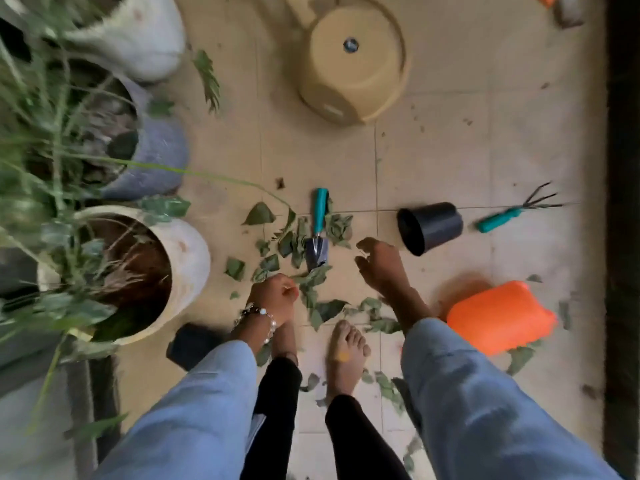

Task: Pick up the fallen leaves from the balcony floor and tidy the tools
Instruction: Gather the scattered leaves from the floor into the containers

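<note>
Fallen leaves (pixel 313 278) lie scattered on the tiled floor (pixel 433 161) around a teal-handled trowel (pixel 318 230). The left hand (pixel 273 294) curls low among them; whether it grips a leaf I cannot tell. The right hand (pixel 379 265) hovers with loosely curled fingers, holding nothing. A tipped black pot (pixel 429 226) and a hand rake (pixel 516 211) lie to the right.

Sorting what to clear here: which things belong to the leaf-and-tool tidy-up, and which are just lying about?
Job: fallen leaves, trowel, hand rake.
Lying about: tipped black pot, orange container, overturned beige basin, planters.
</note>
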`<state>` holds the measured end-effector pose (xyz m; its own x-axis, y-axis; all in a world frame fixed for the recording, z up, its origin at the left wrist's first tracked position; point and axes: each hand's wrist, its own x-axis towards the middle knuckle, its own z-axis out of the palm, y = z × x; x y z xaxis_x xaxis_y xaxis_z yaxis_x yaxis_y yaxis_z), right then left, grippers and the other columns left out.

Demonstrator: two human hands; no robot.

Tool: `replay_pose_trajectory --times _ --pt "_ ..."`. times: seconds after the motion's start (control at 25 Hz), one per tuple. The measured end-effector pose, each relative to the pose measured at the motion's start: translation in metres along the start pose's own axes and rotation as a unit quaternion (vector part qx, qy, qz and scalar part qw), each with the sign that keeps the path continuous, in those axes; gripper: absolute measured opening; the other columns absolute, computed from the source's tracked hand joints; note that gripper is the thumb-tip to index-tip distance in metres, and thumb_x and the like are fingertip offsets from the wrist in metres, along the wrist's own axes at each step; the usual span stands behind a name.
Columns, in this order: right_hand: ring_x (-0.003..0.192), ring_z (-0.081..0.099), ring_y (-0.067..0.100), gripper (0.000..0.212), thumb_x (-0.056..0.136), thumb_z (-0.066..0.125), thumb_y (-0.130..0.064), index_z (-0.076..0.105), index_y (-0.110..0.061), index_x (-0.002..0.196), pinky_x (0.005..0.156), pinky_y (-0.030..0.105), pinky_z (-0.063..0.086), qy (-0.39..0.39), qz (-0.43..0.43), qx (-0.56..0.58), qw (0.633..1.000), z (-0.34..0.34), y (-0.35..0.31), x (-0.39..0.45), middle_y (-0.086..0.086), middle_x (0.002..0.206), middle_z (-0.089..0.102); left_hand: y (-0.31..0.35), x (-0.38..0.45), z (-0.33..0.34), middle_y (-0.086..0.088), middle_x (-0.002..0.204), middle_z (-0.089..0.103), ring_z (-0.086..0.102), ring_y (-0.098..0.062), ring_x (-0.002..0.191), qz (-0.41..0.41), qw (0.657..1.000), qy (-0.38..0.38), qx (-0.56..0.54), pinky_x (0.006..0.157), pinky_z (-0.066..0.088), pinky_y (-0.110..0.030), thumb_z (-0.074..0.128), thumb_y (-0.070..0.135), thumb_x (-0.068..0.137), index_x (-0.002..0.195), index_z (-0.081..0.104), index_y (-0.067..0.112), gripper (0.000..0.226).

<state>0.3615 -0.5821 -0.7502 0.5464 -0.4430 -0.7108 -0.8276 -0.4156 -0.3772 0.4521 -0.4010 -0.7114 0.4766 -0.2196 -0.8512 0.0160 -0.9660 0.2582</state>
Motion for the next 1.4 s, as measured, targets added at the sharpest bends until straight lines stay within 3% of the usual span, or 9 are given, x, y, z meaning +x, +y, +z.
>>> replay_pose_trajectory --times 0.32,0.52,0.76,0.88,1.0,1.08,1.16,1.28,1.4 --pt "0.145 0.002 0.041 0.065 0.097 0.035 -0.005 0.010 -0.025 0.153 0.111 0.053 0.031 -0.026 -0.124 -0.250 0.960 0.132 0.029 0.149 0.010 0.161 0.001 -0.055 0.160 0.075 -0.014 0.099 0.073 0.069 -0.029 0.093 -0.080 0.987 0.010 -0.142 0.083 0.054 -0.030 0.059 0.014 0.090 0.102 0.071 0.013 0.017" --pt "0.094 0.062 0.046 0.033 0.079 0.044 0.005 0.067 0.006 0.103 0.063 0.044 0.058 0.130 -0.215 -0.227 0.941 0.158 0.054 0.156 0.026 0.106 0.065 -0.043 0.173 0.098 -0.009 0.088 0.070 0.067 -0.023 0.072 -0.130 0.949 0.014 -0.287 0.068 0.053 -0.030 0.055 0.014 0.094 0.102 0.067 0.013 0.014" --pt "0.069 0.067 0.008 0.012 0.077 0.075 -0.006 0.076 -0.010 0.088 0.067 0.017 0.052 0.069 -0.091 0.239 0.964 0.115 0.024 0.114 -0.001 0.083 0.073 -0.002 0.155 0.083 -0.007 0.107 0.069 0.065 -0.024 0.096 -0.168 0.826 -0.051 -0.535 0.077 0.054 -0.038 0.043 0.055 0.095 0.111 0.065 0.016 0.048" --pt "0.086 0.067 0.019 0.017 0.089 0.062 -0.016 0.072 -0.005 0.098 0.072 0.029 0.054 0.008 -0.209 0.202 0.957 0.115 0.000 0.067 0.008 0.099 0.070 0.004 0.156 0.074 -0.008 0.095 0.070 0.066 -0.023 0.088 -0.193 0.734 -0.123 -0.640 0.076 0.054 -0.035 0.046 0.067 0.086 0.093 0.069 0.018 0.054" --pt "0.132 0.028 0.027 0.031 0.093 0.046 -0.032 0.061 -0.031 0.120 0.097 0.048 0.032 -0.099 -0.340 -0.131 0.926 0.099 -0.006 0.059 0.002 0.148 0.037 -0.004 0.164 0.063 -0.010 0.090 0.069 0.063 -0.022 0.072 -0.277 0.789 -0.030 -0.548 0.061 0.051 -0.029 0.052 0.041 0.095 0.085 0.065 0.012 0.033" --pt "0.133 0.028 0.019 0.031 0.094 0.054 -0.023 0.062 -0.039 0.119 0.101 0.041 0.031 -0.146 -0.327 -0.040 0.933 0.072 -0.008 0.083 -0.002 0.148 0.037 -0.014 0.166 0.052 -0.009 0.064 0.064 0.055 -0.017 0.050 -0.281 0.786 0.015 -0.551 0.045 0.045 -0.021 0.044 0.023 0.100 0.072 0.056 0.008 0.034" --pt "0.115 0.056 0.016 0.024 0.092 0.056 -0.007 0.069 -0.016 0.110 0.094 0.033 0.049 -0.066 -0.255 0.135 0.955 0.057 -0.010 0.123 0.006 0.127 0.061 -0.024 0.170 0.043 0.000 0.041 0.051 0.036 -0.007 0.027 -0.264 0.760 0.005 -0.594 0.028 0.021 -0.011 0.034 0.016 0.103 0.067 0.047 0.009 0.039" --pt "0.108 0.060 0.026 0.031 0.092 0.056 -0.007 0.061 -0.008 0.122 0.094 0.034 0.050 0.137 -0.087 0.014 0.987 0.072 -0.012 0.188 0.013 0.125 0.060 -0.035 0.179 0.039 0.001 0.041 0.050 0.029 -0.005 0.023 -0.259 0.738 0.004 -0.623 0.026 0.013 -0.009 0.035 0.012 0.101 0.070 0.046 0.007 0.033" --pt "0.120 0.044 0.033 0.042 0.094 0.052 -0.012 0.048 -0.015 0.136 0.098 0.035 0.042 0.100 -0.099 -0.097 0.985 0.109 -0.016 0.210 0.014 0.135 0.044 -0.044 0.186 0.031 -0.004 0.060 0.051 0.030 -0.006 0.026 -0.248 0.747 0.008 -0.617 0.029 0.014 -0.009 0.046 0.014 0.097 0.073 0.049 0.008 0.024"
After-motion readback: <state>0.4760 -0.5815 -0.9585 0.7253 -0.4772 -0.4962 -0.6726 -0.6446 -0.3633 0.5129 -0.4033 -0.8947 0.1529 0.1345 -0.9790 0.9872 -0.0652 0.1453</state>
